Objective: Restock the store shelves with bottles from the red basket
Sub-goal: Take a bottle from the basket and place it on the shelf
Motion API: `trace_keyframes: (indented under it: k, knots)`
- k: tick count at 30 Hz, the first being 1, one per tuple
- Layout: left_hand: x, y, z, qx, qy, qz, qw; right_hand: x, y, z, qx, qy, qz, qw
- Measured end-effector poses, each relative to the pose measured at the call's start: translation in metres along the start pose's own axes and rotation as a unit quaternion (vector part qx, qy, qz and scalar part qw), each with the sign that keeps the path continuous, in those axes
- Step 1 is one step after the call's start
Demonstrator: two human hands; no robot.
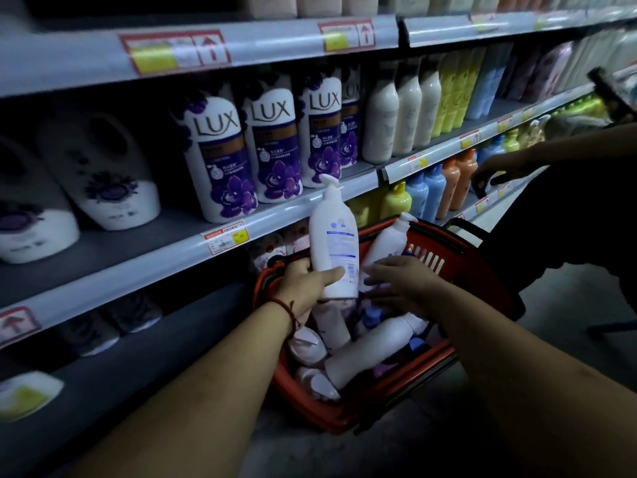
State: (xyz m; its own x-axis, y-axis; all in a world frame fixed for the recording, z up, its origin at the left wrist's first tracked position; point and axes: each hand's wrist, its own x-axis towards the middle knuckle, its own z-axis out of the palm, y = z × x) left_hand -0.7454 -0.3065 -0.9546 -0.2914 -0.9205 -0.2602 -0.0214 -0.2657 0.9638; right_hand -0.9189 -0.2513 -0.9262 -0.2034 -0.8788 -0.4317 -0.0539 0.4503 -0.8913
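A: Well, shelf edge just above the red basket; white pump bottle upright over the basket.
B: Left hand fingers clamped low on it, right hand fingers spread beside. Top-heavy: could tip, clip that edge.

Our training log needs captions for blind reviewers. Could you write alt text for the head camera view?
A person's left hand grips a white pump bottle upright above a red basket full of bottles, the right hand open beside it. Behind stand store shelves with purple-and-white LUX bottles; another person's hand reaches toward a lower shelf at right.
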Motion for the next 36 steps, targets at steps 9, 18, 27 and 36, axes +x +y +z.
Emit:
trace_keyframes:
  k: [9, 18, 27, 36]
  knots:
    - [-0.067, 0.041, -0.048, -0.07, -0.091, 0.02, 0.993, -0.034, -0.04, 0.068, 0.143, -0.093, -0.069, 0.983]
    - [-0.092, 0.045, -0.099, 0.29, 0.033, 0.17, 0.941, -0.039, -0.047, 0.127, 0.179, -0.012, -0.07, 0.981]
    - [-0.088, 0.032, -0.109, 0.191, 0.158, 0.082, 0.965, -0.048, -0.052, 0.178, 0.128, -0.015, -0.166, 0.978]
    - [-0.092, 0.051, -0.14, -0.167, 0.089, 0.074, 0.979, -0.048, -0.052, 0.181, 0.108, -0.103, -0.135, 0.98]
